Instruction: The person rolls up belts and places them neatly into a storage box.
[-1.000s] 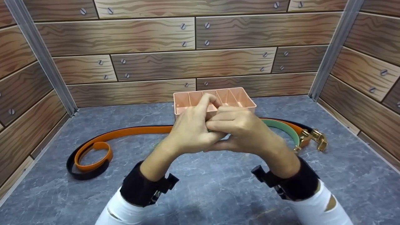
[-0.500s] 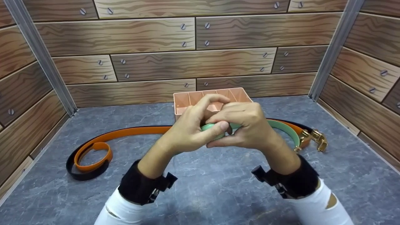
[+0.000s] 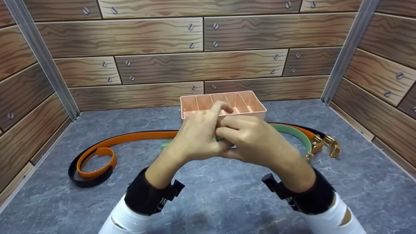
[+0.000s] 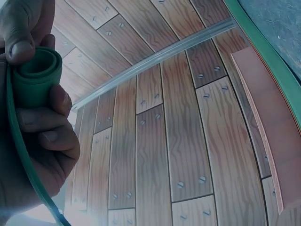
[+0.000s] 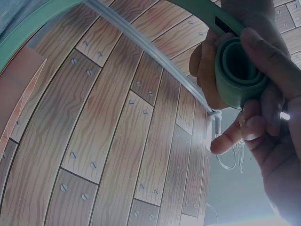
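Close together at mid-table, my left hand [image 3: 198, 136] and right hand [image 3: 256, 139] both grip the rolled end of a green belt [image 3: 294, 131]. From above, the fingers hide most of the roll. The left wrist view shows the green coil [image 4: 30, 92] between thumb and curled fingers, with a strap length hanging down past the palm. In the right wrist view the layered coil [image 5: 228, 92] is seen end-on, the right thumb pressing its side. The belt's free length curves right to a gold buckle [image 3: 308, 155] on the table.
An orange belt [image 3: 139, 135] and a black belt [image 3: 89, 183] lie behind the hands, curled at the left. Their gold buckles [image 3: 333, 146] rest at the right. A pink divided box [image 3: 256, 113] stands behind the hands. Wood-patterned walls enclose the grey table [image 3: 208, 195].
Half a second ago the fingers were loosened and the green roll showed between them. Now both hands have closed over it again. The other belts and the box have not moved.
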`<state>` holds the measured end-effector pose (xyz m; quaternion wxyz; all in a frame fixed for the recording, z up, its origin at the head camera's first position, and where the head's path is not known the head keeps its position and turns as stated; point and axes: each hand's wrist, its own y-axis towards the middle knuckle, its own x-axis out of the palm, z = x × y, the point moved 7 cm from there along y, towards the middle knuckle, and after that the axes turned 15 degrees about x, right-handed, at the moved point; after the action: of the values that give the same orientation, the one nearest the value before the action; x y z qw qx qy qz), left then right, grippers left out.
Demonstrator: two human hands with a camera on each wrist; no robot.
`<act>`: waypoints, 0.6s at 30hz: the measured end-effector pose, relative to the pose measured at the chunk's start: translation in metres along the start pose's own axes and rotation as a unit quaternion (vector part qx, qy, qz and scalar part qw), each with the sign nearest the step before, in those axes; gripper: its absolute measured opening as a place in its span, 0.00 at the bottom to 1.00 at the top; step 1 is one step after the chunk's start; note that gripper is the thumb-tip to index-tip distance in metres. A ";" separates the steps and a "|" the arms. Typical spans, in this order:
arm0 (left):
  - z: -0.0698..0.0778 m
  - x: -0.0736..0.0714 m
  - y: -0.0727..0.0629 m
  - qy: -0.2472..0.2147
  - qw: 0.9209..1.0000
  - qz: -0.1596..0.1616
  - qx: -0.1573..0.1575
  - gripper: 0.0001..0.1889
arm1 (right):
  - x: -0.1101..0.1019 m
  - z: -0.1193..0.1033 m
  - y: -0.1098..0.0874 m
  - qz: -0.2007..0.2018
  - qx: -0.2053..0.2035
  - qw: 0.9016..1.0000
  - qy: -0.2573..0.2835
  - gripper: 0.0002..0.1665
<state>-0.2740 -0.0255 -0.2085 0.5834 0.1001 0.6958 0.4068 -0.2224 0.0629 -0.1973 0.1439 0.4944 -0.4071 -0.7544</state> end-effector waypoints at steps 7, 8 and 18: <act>0.005 -0.004 -0.001 -0.059 0.995 0.060 0.061 0.12 | -0.010 0.008 -0.001 0.051 -0.006 0.996 0.076 0.15; 0.005 -0.004 -0.001 -0.092 0.991 0.070 0.069 0.13 | -0.012 0.010 -0.001 0.059 -0.001 0.993 0.102 0.15; 0.002 -0.007 -0.001 -0.089 0.989 0.092 0.070 0.14 | -0.012 0.020 -0.001 0.035 0.029 0.985 0.168 0.20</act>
<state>-0.2701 -0.0292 -0.2042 0.5950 0.2402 0.6554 0.3984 -0.2334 0.0801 -0.1866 0.2225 0.6037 -0.4159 -0.6427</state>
